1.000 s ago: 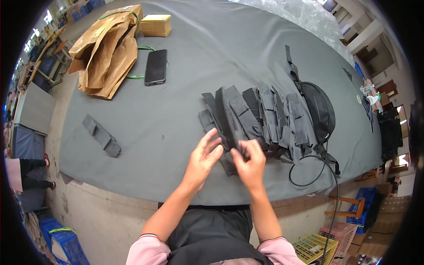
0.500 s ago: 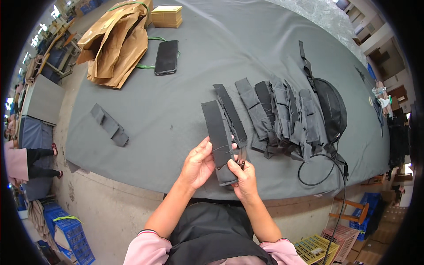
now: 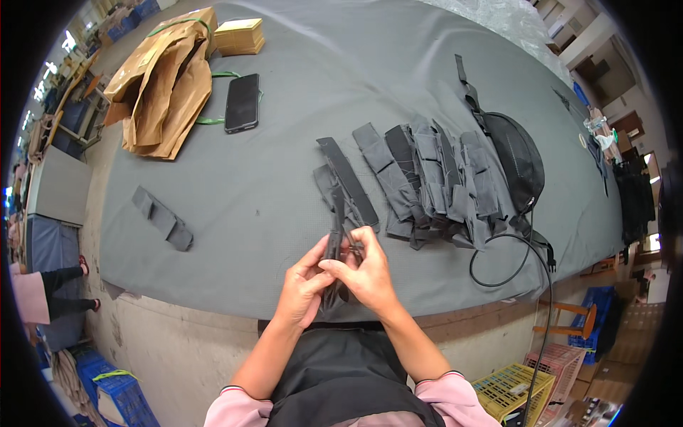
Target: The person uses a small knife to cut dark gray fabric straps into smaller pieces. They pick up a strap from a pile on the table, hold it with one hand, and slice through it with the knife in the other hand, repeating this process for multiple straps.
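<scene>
A dark grey fabric strip (image 3: 332,250), turned nearly edge-on, stands between my hands above the near side of the table. My left hand (image 3: 300,286) is closed on its left side, fingers and thumb pinching it. My right hand (image 3: 371,276) presses its thumb against the strip from the other side. Its curled fingers also hold a small dark tool, probably thread snips, mostly hidden. Just beyond lies another dark strip (image 3: 348,181). To the right is a row of similar strips with sewn pockets (image 3: 427,178), loose threads on them. One single strip (image 3: 162,218) lies apart at the left.
A black pouch (image 3: 518,153) with a strap and a black cord (image 3: 475,257) lies at the right on the grey-covered table (image 3: 235,242). Farther left are a phone (image 3: 242,104), a brown paper bag (image 3: 167,92) and a stack of yellowish cards (image 3: 240,37). Crates (image 3: 509,391) stand below right.
The strip has turned from showing its flat face to nearly edge-on. My right hand has moved up and left, closer to my left hand. The whole view has shifted slightly.
</scene>
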Tool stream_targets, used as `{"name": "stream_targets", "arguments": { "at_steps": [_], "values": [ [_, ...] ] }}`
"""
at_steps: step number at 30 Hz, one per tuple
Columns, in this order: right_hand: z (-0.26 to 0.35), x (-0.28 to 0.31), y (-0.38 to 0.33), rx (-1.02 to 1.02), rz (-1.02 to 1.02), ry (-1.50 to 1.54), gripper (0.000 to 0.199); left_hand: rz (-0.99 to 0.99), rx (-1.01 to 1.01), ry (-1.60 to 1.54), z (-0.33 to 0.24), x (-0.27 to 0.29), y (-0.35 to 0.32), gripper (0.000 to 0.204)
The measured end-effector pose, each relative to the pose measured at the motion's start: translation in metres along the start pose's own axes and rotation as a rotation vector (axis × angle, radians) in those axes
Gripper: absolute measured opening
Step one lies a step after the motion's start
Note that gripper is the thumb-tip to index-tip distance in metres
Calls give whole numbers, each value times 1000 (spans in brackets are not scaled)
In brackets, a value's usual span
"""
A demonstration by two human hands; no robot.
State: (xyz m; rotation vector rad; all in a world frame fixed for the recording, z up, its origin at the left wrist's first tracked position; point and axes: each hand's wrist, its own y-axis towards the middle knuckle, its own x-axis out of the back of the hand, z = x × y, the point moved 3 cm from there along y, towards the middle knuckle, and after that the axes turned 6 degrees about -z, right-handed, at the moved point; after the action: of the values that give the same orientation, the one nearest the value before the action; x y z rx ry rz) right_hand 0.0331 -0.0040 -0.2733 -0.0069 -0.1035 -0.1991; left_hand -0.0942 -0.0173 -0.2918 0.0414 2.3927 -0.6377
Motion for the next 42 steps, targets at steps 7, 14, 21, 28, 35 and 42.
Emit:
{"name": "stream_targets", "arguments": {
  "at_steps": [7,14,21,28,35,42],
  "values": [
    [-23,-13,-7,31,-152,-52,25,-157,-666,1006,4,8,0,47],
    [-24,6,-3,32,-148,-69,32,-15,-750,1064,-19,17,10,35],
    [-40,18,2,-529,364,391,25,-35,-369,772,-7,30,1,17],
    [-22,12,-29,-239,168,-95,32,-262,-172,615,0,32,3,40],
    [16,19,-29,405,195,-539,33,-223,-180,716,-3,26,4,45],
    [23,23,-25,542,230,-570,32,-231,-99,700,-6,25,4,45]
  ]
}}
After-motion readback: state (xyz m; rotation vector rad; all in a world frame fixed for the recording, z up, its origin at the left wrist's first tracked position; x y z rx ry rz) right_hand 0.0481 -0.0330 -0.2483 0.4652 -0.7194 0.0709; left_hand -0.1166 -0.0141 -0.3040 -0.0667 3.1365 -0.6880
